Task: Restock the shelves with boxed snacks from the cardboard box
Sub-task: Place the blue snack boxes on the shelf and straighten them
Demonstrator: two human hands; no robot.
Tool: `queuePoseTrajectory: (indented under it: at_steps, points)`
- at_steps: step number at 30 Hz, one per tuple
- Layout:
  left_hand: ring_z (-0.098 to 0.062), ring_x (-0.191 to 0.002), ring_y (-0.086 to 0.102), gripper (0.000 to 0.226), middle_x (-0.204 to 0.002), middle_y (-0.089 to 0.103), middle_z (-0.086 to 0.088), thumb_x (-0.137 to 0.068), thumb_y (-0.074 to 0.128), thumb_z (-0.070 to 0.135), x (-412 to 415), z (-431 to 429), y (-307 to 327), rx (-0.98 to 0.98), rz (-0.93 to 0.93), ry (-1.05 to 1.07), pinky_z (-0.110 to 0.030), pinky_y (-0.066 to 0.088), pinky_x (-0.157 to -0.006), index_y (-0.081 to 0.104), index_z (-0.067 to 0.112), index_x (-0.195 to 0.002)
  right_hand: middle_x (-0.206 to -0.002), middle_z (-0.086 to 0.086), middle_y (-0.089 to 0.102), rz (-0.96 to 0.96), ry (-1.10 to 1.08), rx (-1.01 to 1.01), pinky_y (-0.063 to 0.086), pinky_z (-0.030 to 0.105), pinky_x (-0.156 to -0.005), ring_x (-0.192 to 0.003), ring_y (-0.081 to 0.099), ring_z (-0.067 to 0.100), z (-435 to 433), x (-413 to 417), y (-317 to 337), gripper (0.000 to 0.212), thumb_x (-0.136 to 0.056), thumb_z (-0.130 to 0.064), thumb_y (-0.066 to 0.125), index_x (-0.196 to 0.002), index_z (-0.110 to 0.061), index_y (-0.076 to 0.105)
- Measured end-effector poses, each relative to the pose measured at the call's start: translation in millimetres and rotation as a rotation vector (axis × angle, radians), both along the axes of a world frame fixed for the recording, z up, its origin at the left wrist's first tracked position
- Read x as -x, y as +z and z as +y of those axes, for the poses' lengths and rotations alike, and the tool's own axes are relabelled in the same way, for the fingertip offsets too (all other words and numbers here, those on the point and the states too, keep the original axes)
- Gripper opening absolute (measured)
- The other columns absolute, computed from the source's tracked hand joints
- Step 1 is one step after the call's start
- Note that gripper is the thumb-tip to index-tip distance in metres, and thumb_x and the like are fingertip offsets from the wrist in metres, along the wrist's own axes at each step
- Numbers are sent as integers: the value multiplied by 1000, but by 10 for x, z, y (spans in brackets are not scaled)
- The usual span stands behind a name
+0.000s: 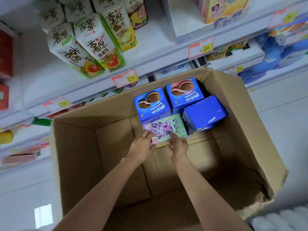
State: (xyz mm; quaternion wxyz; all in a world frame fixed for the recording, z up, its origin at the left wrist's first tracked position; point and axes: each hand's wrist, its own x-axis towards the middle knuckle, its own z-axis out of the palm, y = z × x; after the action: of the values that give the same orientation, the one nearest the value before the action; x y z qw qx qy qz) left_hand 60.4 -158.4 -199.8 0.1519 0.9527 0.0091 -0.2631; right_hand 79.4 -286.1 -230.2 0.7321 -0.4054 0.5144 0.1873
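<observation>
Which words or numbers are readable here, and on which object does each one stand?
"薯愿": white-green cartons.
"非油炸": the same cartons.
"6.00": right price tag.
"4.00", first digit uncertain: middle price tag.
Blurred, unreadable: blue boxes, pastel box, left price tag.

A shop: a grocery or convenience store aisle. White metal shelves (166,63) run in tiers, and their front edges carry red-and-yellow labels, among them a price tag (200,47) reading 6.00 and a second price tag (125,78) reading 4.00. Many identical white-and-green potato crisp boxes (86,47) are stacked together on one tier, with other packaged goods in rows on the tiers around. On the pale tiled floor (283,105) before the shelving sits an open cardboard box (246,130) of stock: blue sandwich-pie boxes (152,104) and a pastel cartoon-printed box (166,129)
</observation>
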Motion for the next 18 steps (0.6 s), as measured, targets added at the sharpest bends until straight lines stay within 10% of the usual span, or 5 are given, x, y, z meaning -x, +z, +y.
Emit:
queuePoseTrajectory:
  at_steps: [6, 10, 13, 18]
  points:
    - [-22, -119, 39, 57, -130, 47, -3, -85, 63, 37, -60, 139, 248, 58, -220, 42, -29, 30, -102, 46, 14, -134, -103, 6, 65, -213, 113, 25, 50, 33, -81, -87, 61, 19, -204, 342, 261, 24, -91, -5, 56, -111, -18, 58]
    - [-20, -100, 52, 40, -101, 60, 4, -85, 59, 49, -104, 176, 414, 110, 198, 57, -27, 37, -77, 57, 22, -115, -93, 2, 65, -282, 243, -120, 48, 29, -75, -82, 57, 17, -386, 533, 333, 15, -95, -14, 50, -104, -18, 62]
    - [-18, -67, 47, 33, -61, 46, 9, -85, 61, 44, -23, 208, 508, 225, 200, 213, -28, 30, -53, 43, 24, -67, -84, 5, 60, -166, 86, -238, 54, 27, -63, -72, 53, 16, -345, 459, 235, 22, -99, -22, 43, -106, -10, 60]
    - [-24, -71, 58, 32, -67, 54, 3, -83, 65, 42, 140, 397, 693, 67, -108, 357, -29, 36, -58, 45, 17, -82, -78, 4, 53, 126, 46, -126, 48, 27, -67, -66, 50, 16, -126, 165, -47, 12, -96, -15, 50, -88, -12, 59]
